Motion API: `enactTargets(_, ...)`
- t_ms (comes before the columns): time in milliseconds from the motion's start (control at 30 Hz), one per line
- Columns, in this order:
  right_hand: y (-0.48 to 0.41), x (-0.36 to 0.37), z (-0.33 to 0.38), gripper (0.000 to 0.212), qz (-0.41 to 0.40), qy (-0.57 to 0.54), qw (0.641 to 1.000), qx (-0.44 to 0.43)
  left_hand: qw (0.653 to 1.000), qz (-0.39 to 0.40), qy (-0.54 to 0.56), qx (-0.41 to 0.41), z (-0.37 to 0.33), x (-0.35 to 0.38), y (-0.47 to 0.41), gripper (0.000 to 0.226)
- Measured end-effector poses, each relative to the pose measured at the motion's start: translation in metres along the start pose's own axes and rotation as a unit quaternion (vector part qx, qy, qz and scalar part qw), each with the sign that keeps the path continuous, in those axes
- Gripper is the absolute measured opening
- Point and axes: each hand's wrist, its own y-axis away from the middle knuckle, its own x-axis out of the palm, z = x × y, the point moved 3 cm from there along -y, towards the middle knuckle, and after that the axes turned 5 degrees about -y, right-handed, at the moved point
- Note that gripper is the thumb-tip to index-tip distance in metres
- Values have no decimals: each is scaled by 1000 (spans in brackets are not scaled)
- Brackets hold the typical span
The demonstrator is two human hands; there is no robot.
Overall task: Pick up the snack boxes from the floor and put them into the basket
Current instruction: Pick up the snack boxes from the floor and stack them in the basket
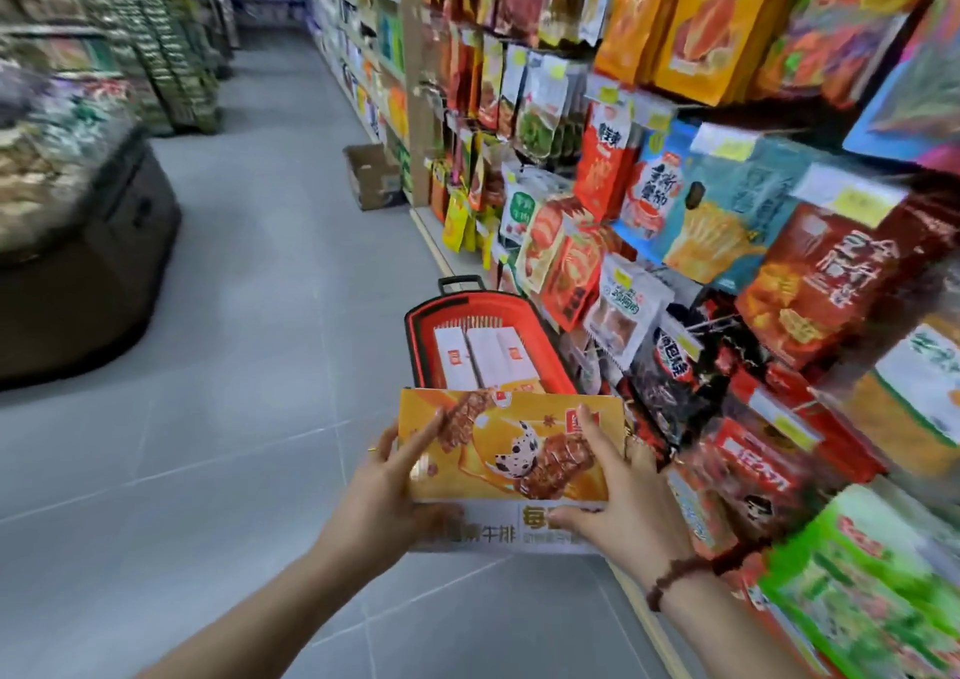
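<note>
Our left hand (384,476) and right hand (626,496) grip a box (511,452) at lower centre, mid-carry; next we must lower it into the basket (415,346) just above.

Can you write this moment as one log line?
held: snack box | by: left hand, right hand | basket: on floor ahead, holds white boxes

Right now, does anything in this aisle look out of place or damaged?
Only a cardboard carton sitting on the floor against the shelf post, further down the aisle. The held snack box looks intact.
</note>
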Motion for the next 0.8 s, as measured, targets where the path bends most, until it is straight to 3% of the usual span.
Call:
enactTargets(267, -169, 49, -9, 113, 81, 19, 996, 16, 996, 48, 36, -64, 72, 33, -127, 89)
enactTargets(567, -298, 76, -50, 111, 173, 23, 983, 55, 982, 104, 39, -155, 116, 86, -229, 94)
enactTargets(800, -414, 107, -98, 111, 242, 29, 969, 48, 967, 101, 11, -233, 142, 139, -309, 96)
